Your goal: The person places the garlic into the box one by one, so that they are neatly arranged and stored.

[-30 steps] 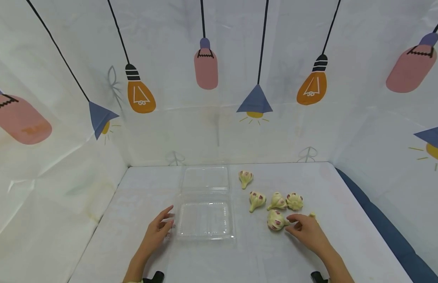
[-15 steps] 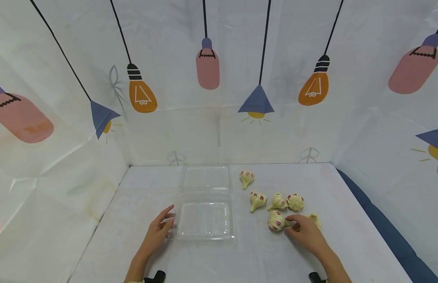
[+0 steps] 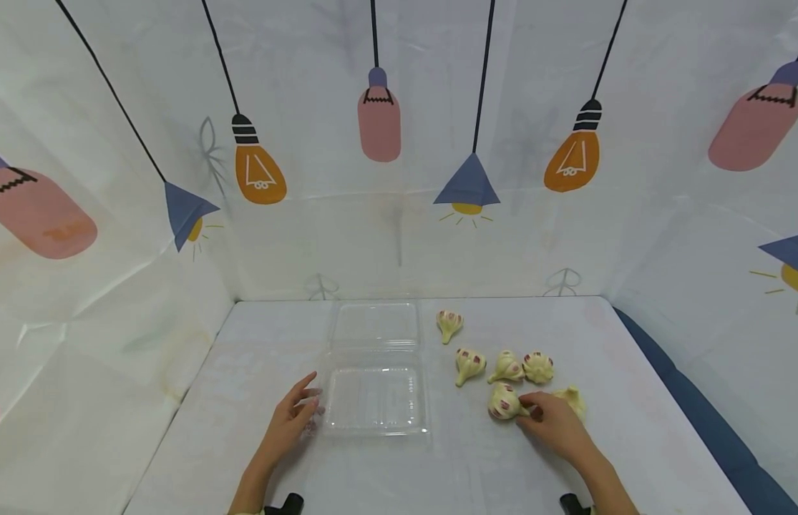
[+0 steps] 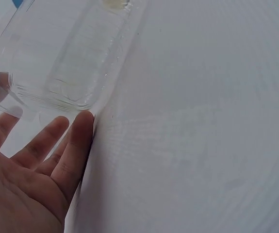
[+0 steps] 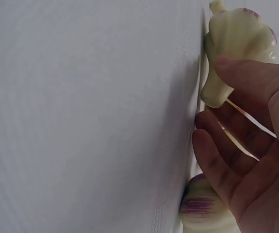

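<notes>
Here, the right hand (image 3: pixel 556 425) is pinching a garlic bulb (image 3: pixel 504 402) by its neck, thumb and fingers bent close. The bulb is lying on the white table (image 3: pixel 489 472), with five other bulbs (image 3: pixel 469 366) sitting around it. It is looking light, stiff and slightly slick, so the narrow neck is probably giving the surest hold. Leftward, the left hand (image 3: pixel 289 420) is keeping loose, spread fingers by the clear container (image 3: pixel 376 433); contact is unclear.

Lamp-print walls (image 3: pixel 308 243) around a white table (image 3: pixel 463 461)

Kinda wrinkly whitish walls left, far and right, with pink bulbs (image 3: pixel 380 125), orange bulbs (image 3: pixel 572 163) and blue lampshades (image 3: pixel 468 182) on them. Something dark blue (image 3: pixel 736 458) peeks past the table's right edge.
</notes>
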The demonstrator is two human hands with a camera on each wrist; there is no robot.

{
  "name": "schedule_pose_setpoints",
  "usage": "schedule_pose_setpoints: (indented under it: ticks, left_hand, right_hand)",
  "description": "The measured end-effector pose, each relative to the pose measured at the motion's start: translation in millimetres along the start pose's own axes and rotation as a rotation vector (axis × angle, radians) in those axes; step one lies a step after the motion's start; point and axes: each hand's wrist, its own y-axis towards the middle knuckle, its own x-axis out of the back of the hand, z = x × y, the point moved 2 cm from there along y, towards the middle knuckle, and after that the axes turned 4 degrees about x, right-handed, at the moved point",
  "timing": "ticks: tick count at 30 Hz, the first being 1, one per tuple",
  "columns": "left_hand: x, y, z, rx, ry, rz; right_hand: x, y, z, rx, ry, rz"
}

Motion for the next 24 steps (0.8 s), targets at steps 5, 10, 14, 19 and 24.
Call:
schedule_pose_setpoints:
  ticks: [5, 10, 14, 19, 24]
  left_hand:
    - [-0.3, -3.3, -7.4, 0.003, 0.012, 0.0]
    - [-0.5, 2.9, 11.5, 0.011, -0.006, -0.018]
    - [0.5, 7.5, 23.8, 0.005, 0.004, -0.036]
    - [0.2, 8.7, 30.5, 0.013, 0.0, -0.037]
    - [-0.1, 10.1, 33.6, 0.027, -0.008, -0.032]
  right_hand:
    - [-1.1, 0.1, 1.1, 0.006, -0.014, 0.016]
    - [-0.5, 0.0, 3.2, 0.014, -0.024, 0.018]
    - [-1.0, 2.4, 5.2, 0.024, -0.025, 0.014]
    - [-1.6, 1.7, 5.4, 0.018, -0.035, 0.026]
    - [-1.6, 0.5, 7.0, -0.012, 0.0, 0.021]
